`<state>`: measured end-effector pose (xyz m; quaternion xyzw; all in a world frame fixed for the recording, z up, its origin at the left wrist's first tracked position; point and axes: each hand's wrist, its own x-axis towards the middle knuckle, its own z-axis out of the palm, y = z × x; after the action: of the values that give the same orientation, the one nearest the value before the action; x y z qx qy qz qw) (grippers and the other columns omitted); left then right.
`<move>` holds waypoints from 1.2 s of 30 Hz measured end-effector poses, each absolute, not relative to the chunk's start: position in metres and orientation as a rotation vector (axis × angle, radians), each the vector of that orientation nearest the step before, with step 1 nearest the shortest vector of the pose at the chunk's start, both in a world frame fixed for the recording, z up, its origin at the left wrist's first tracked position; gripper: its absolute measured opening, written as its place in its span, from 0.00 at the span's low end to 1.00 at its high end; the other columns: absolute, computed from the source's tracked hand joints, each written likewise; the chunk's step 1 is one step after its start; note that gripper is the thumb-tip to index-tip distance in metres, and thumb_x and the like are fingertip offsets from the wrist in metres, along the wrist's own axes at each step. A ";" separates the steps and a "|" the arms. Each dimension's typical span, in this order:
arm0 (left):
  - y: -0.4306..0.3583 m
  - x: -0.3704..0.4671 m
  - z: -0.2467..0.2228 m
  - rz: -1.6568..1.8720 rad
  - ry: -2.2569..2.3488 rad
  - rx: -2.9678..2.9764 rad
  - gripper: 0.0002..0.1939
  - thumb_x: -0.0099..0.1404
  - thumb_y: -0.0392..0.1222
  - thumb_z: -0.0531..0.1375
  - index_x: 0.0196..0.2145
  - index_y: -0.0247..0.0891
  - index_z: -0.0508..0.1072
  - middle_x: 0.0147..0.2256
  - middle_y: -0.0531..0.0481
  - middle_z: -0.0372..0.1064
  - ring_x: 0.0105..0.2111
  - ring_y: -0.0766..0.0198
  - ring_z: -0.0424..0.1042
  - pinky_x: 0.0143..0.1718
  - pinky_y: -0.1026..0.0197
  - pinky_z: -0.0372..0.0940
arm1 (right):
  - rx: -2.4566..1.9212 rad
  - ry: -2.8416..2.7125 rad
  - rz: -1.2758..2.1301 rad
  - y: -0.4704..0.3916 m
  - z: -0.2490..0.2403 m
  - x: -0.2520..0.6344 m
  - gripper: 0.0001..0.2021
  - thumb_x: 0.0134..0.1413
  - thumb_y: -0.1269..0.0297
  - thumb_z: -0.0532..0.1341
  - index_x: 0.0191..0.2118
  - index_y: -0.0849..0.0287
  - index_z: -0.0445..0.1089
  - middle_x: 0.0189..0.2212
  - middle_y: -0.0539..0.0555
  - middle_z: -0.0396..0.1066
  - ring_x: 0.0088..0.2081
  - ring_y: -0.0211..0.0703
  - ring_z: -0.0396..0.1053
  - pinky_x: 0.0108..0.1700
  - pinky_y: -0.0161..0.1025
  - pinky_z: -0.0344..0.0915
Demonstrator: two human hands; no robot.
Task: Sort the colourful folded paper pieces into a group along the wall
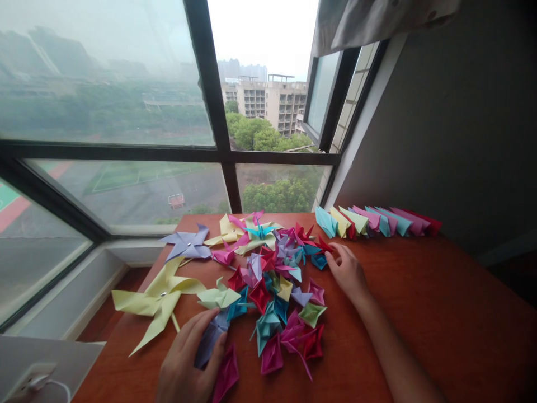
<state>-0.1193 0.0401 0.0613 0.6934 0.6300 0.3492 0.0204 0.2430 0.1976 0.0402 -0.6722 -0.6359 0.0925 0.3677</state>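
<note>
A heap of folded paper pieces in many colours, mostly small boats and cranes, lies on the reddish-brown table. My left hand (188,352), at the near left of the heap, has its fingers and thumb curved around a lavender folded paper piece (212,334). Just right of the thumb is a magenta paper boat (227,372). At the heap's far right edge, the fingertips of my right hand (346,270) close on a red folded paper piece (324,244), its shape partly hidden. Below those fingertips sits a blue paper piece (319,261).
A yellow pinwheel (161,302) and a lavender pinwheel (188,244) lie at the table's left edge. Several folded papers stand in a row (377,220) along the back right. Windows (272,184) border the table (419,313); one pane is swung open.
</note>
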 end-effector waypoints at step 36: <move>0.038 -0.110 0.079 0.886 1.909 2.471 0.26 0.68 0.54 0.59 0.60 0.44 0.65 0.55 0.39 0.68 0.53 0.46 0.72 0.50 0.47 0.71 | -1.504 -1.752 0.358 0.191 0.054 0.235 0.12 0.60 0.62 0.56 0.44 0.59 0.73 0.44 0.59 0.74 0.33 0.44 0.73 0.40 0.43 0.70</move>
<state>-0.1100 0.0379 0.0793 0.7603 0.5873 0.2725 -0.0521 0.2350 0.1908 0.0544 -0.5921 -0.6898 0.1410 0.3919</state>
